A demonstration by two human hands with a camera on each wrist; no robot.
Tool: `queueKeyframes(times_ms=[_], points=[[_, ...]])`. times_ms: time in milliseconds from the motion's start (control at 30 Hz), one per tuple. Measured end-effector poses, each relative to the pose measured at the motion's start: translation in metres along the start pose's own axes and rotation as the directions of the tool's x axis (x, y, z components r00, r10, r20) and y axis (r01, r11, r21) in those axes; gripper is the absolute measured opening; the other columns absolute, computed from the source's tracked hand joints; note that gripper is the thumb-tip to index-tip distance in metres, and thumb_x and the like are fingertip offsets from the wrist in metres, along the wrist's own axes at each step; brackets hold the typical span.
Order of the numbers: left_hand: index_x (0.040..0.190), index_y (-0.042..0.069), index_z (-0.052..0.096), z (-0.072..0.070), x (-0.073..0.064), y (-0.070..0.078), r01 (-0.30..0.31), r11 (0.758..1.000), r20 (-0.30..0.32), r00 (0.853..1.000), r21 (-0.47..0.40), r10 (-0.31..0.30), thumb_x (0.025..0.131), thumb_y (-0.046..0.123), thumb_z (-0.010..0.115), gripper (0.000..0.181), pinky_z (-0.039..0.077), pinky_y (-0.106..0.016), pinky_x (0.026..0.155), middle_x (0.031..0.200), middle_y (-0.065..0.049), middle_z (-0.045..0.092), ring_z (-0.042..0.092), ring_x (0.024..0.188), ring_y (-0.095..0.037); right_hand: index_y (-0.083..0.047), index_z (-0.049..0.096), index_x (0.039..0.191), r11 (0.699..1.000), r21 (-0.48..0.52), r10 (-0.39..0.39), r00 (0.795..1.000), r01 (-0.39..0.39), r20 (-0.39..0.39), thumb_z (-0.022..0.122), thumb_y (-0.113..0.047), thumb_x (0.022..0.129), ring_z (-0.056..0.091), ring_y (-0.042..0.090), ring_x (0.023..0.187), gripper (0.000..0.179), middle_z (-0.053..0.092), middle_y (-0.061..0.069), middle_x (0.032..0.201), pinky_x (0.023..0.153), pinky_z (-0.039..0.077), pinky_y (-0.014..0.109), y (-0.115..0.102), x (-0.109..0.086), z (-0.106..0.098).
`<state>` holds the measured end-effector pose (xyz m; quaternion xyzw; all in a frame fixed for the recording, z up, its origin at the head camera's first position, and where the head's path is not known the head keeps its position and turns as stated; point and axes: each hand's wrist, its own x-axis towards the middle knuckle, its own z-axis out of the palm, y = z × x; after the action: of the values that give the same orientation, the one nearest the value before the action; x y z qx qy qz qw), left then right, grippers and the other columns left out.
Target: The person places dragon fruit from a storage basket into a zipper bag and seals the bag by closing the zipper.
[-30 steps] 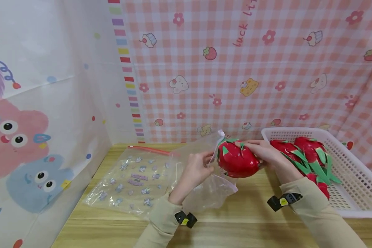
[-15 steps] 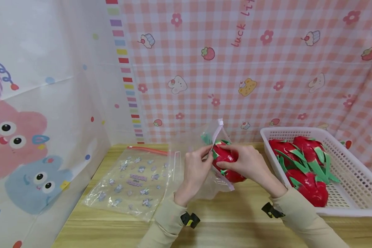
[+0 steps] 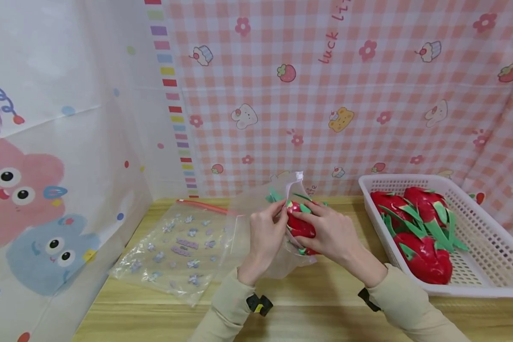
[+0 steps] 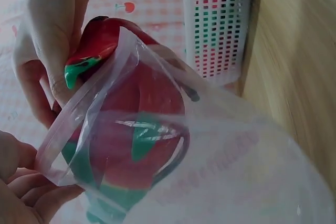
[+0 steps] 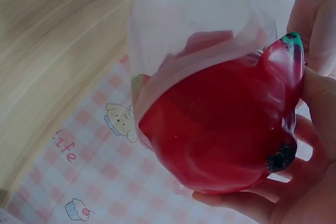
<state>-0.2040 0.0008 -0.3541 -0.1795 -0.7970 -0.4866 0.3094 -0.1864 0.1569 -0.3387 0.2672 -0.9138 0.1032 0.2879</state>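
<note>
Head view: here's the left hand (image 3: 265,232) pinching the edge of a clear bag (image 3: 278,270) over the bench (image 3: 308,306), and the right hand (image 3: 335,232) gripping a red dragon fruit (image 3: 298,225) right in the bag's mouth. The fruit sits between the two hands, the right one on it.

Left wrist view: much of the fruit shows through the film, green leaves (image 4: 145,136) inside, the bag's rim slanting across.

Right wrist view: the dark stem end (image 5: 282,157) is outside, beside the right hand's fingers; the long axis seems to run from there bagward.
</note>
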Motion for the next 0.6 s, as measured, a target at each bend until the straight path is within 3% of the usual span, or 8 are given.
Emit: queueKeyframes(times_ms=[100, 267, 400, 500, 600], points=[[0.106, -0.004, 0.07, 0.0, -0.001, 0.003, 0.016, 0.999, 0.011, 1.0, -0.039, -0.015, 0.088, 0.002, 0.061, 0.021, 0.053, -0.013, 0.062, 0.098, -0.018, 0.072, 0.073, 0.082, -0.019, -0.019, 0.072, 0.112, 1.0, 0.013, 0.012, 1.0, -0.012, 0.02, 0.083, -0.04, 0.068, 0.069, 0.031, 0.088, 0.05, 0.066, 0.013, 0.122, 0.056, 0.055, 0.039, 0.0, 0.002, 0.001], [0.107, -0.006, 0.068, -0.004, -0.003, 0.013, 0.033, 0.994, 0.055, 0.998, -0.103, -0.027, 0.089, 0.001, 0.059, 0.021, 0.052, -0.012, 0.062, 0.101, -0.021, 0.07, 0.072, 0.087, -0.023, -0.016, 0.071, 0.112, 0.996, 0.056, 0.068, 0.995, -0.072, 0.075, 0.082, -0.038, 0.07, 0.069, 0.027, 0.071, 0.049, 0.069, 0.014, 0.115, 0.048, 0.051, 0.034, -0.002, 0.006, 0.007], [0.104, -0.004, 0.071, -0.008, -0.005, 0.015, 0.032, 0.999, 0.042, 0.999, 0.043, -0.034, 0.09, 0.005, 0.059, 0.02, 0.043, -0.007, 0.048, 0.093, -0.018, 0.073, 0.07, 0.068, -0.013, -0.017, 0.071, 0.113, 0.987, 0.079, 0.132, 0.986, -0.14, 0.107, 0.081, -0.04, 0.07, 0.065, 0.021, 0.063, 0.05, 0.071, 0.014, 0.107, 0.048, 0.05, 0.031, -0.003, 0.008, 0.011], [0.1, -0.001, 0.073, -0.01, -0.005, 0.013, 0.004, 0.981, 0.031, 0.999, 0.193, -0.01, 0.09, 0.007, 0.06, 0.018, 0.033, -0.008, 0.04, 0.084, -0.015, 0.074, 0.056, 0.051, -0.006, -0.016, 0.071, 0.112, 0.978, 0.098, 0.17, 0.978, -0.182, 0.12, 0.081, -0.042, 0.07, 0.063, 0.019, 0.061, 0.05, 0.071, 0.013, 0.103, 0.047, 0.048, 0.029, -0.003, 0.009, 0.014], [0.098, 0.0, 0.074, -0.011, -0.006, 0.011, -0.035, 0.965, 0.047, 0.999, 0.261, 0.023, 0.089, 0.007, 0.061, 0.017, 0.03, -0.009, 0.039, 0.08, -0.013, 0.074, 0.052, 0.047, -0.005, -0.016, 0.071, 0.11, 0.971, 0.112, 0.198, 0.972, -0.213, 0.129, 0.08, -0.042, 0.071, 0.063, 0.017, 0.06, 0.048, 0.072, 0.01, 0.097, 0.045, 0.046, 0.028, -0.001, 0.01, 0.016]])
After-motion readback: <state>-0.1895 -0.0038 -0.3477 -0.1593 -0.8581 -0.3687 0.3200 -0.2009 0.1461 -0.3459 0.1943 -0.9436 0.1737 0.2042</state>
